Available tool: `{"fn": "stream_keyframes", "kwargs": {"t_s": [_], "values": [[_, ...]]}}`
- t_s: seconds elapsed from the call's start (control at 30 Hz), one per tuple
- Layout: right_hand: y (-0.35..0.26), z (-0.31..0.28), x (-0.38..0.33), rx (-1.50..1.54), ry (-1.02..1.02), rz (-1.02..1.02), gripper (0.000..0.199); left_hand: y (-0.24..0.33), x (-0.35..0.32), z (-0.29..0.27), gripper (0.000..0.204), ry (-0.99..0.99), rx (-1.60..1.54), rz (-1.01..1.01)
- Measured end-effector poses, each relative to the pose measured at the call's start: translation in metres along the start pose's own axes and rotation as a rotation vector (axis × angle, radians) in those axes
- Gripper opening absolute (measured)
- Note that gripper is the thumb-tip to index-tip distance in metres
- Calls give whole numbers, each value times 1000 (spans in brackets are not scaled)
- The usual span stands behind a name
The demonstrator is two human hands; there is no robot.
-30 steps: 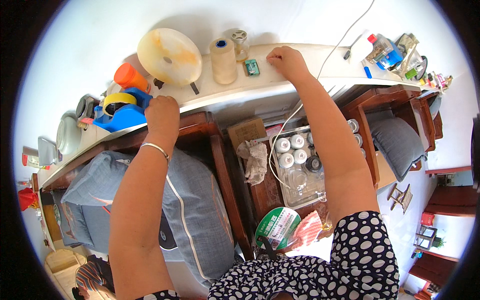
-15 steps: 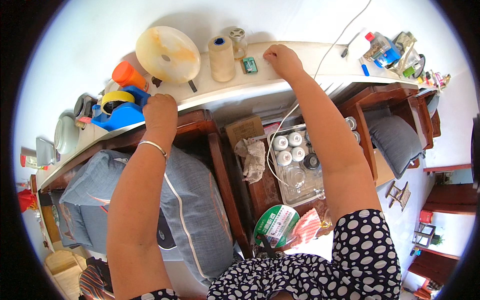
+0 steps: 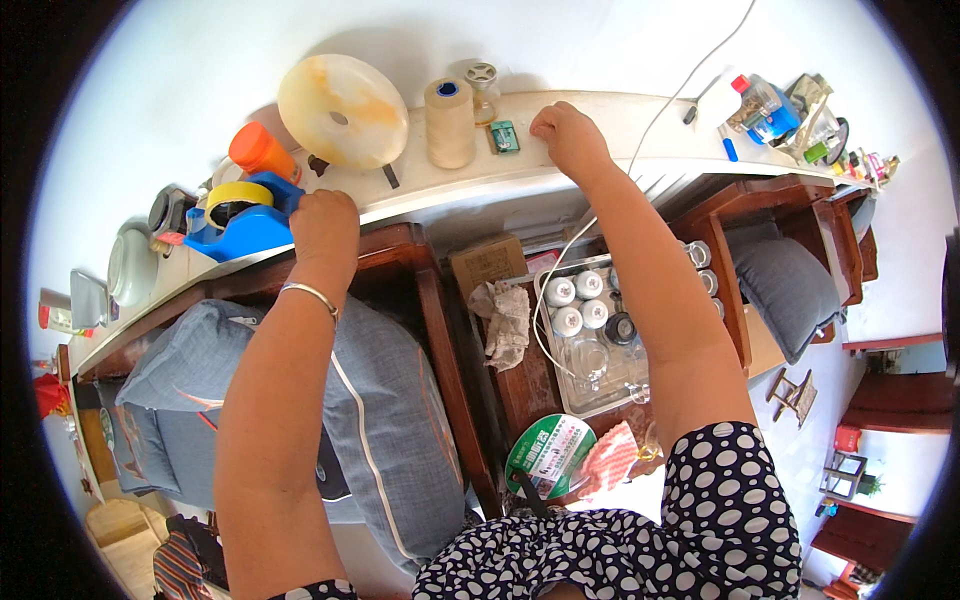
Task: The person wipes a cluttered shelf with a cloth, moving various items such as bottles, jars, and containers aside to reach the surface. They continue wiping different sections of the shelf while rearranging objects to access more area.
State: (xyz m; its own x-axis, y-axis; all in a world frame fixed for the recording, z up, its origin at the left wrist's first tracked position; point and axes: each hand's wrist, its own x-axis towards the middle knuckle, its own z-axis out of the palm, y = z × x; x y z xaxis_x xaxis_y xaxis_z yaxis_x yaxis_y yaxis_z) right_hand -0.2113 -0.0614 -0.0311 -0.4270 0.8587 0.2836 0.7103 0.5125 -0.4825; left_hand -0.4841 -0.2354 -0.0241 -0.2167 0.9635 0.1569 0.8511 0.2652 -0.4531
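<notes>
My left hand [image 3: 326,228] is closed at the right end of a blue tape dispenser [image 3: 252,232] near the shelf's front edge. A yellow roll of tape [image 3: 238,197] sits in the dispenser. Those fingertips are mostly hidden behind the hand. Farther right, my right hand [image 3: 572,143] is over the white shelf [image 3: 640,140], fingers curled and pressed together; whatever they hold is too small to make out. Just left of it lies a small green box [image 3: 503,137]. A cream thread cone [image 3: 450,130] and a glass jar with a pierced lid [image 3: 482,90] stand beside the box.
Behind my left hand are an orange jar [image 3: 262,150] and a round stone disc [image 3: 343,110] on a stand. A white cord [image 3: 660,110] crosses the shelf. Below stand a tray [image 3: 575,402] of cups and grey cushions [image 3: 385,430].
The whole view has shifted slightly. My right hand is a touch lower in the picture, along with the things around it. My left hand stays at the tape dispenser.
</notes>
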Motion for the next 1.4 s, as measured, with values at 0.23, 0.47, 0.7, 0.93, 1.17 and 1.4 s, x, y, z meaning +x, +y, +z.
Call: {"fn": "stream_keyframes", "kwargs": {"t_s": [0.23, 0.47, 0.7, 0.93, 1.17, 1.4], "values": [[-3, 3, 6, 39, 41, 60, 12, 4, -2, -5, 9, -6, 37, 12], [-2, 7, 2, 27, 66, 52, 13, 4, 0, -2, 12, 0, 38, 8], [-16, 6, 9, 45, 39, 226, 12, 3, -1, -10, 13, -31, 39, 30], [-15, 6, 12, -27, -64, 180, 14, 5, 0, -11, 13, -56, 26, 23], [9, 1, 12, 233, -19, 269, 16, 3, -1, -5, 12, -14, -2, 37], [-12, 8, 2, 27, 51, 163, 14, 8, -1, -10, 10, -14, 39, 32]]}}
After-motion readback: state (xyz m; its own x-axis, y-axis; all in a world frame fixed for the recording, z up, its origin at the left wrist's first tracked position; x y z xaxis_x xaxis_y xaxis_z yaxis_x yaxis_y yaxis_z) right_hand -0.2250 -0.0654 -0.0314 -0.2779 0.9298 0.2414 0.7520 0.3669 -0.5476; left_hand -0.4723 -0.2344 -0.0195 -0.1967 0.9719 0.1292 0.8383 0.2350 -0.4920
